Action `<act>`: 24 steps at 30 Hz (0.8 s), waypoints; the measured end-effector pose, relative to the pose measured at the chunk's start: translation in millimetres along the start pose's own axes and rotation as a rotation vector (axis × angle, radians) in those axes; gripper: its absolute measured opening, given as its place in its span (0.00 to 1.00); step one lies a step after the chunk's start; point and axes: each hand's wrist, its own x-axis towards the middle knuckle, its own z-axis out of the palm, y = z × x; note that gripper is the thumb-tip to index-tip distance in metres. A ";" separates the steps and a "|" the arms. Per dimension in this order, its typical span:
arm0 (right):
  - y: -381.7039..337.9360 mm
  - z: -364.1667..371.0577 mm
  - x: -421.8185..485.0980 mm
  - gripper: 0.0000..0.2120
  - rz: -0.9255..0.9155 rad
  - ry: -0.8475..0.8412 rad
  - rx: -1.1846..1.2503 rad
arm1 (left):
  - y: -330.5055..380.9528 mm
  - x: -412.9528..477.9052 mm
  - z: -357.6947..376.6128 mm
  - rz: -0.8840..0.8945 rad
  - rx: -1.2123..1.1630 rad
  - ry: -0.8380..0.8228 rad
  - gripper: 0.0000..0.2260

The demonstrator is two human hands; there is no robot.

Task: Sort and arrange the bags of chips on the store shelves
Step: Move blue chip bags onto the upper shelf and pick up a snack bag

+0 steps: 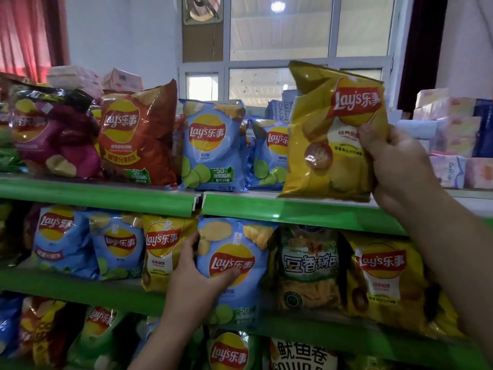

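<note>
My right hand [400, 161] grips a yellow Lay's bag [328, 145] by its right edge, upright, its bottom at the top shelf's green front rail [293, 209]. My left hand [197, 273] holds a light blue Lay's bag [234, 252] on the middle shelf, thumb across its front and fingers behind its left edge. On the top shelf stand a purple bag [53, 140], a red-brown bag [138, 140] and two light blue bags [213, 145]. Beside the held blue bag on the middle shelf stands a yellow bag [160, 249].
The middle shelf also holds two blue bags [66, 241] at left, a green-and-orange snack bag [309, 268] and a yellow Lay's bag [384, 271] at right. More bags fill the bottom shelf [229, 353]. Stacked tissue packs [453, 140] sit behind at the right, and a window [282, 49] above.
</note>
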 end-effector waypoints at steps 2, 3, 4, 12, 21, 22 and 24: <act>5.0 8.4 -19.0 0.10 -0.020 -0.015 -0.037 | 4.3 -6.3 -12.9 -0.021 0.027 -0.007 0.46; 10.4 11.8 -29.4 0.10 -0.029 -0.017 -0.045 | 6.0 -10.0 -21.5 -0.035 0.037 -0.010 0.46; 17.1 14.6 -40.3 0.10 -0.031 -0.017 -0.045 | 7.8 -13.9 -31.3 -0.045 0.046 -0.003 0.47; 92.5 31.0 -131.7 0.15 0.026 -0.066 -0.130 | 27.7 -24.5 -118.6 -0.012 0.063 0.254 0.41; 185.2 78.1 -168.5 0.19 0.176 0.032 -0.295 | 38.6 -10.8 -147.2 0.055 -0.012 0.381 0.48; 191.8 82.9 -166.4 0.19 0.192 0.057 -0.286 | 39.6 -11.2 -148.1 0.059 -0.029 0.373 0.47; 203.5 91.1 -161.1 0.17 0.221 0.109 -0.283 | 41.7 -12.6 -148.9 0.060 -0.056 0.352 0.44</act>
